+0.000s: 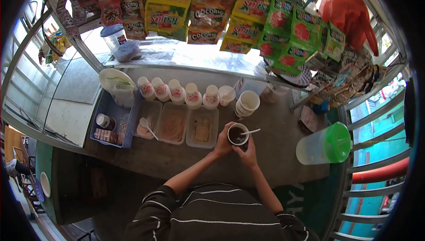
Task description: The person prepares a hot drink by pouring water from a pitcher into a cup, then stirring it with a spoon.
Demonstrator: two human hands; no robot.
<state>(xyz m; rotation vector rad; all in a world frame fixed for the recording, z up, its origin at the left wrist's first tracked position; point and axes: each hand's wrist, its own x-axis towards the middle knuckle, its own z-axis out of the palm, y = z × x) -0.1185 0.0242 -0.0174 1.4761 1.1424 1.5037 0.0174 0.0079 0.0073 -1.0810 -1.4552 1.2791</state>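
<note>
A paper cup (237, 134) of dark liquid stands on the brown counter (177, 157) in front of me, with a white plastic spoon (250, 131) resting in it and pointing right. My left hand (222, 142) wraps the cup's left side. My right hand (248, 150) cups its near right side from below. Whether the right fingers touch the spoon is hidden.
Three clear tubs (172, 124) of powder sit left of the cup, one with a white scoop (147, 127). Behind them are a row of sealed cups (177, 92), a stack of paper cups (247, 104), a blue tray (113, 123). A green-lidded pitcher (324, 144) stands right. Sachet strips (212, 6) hang overhead.
</note>
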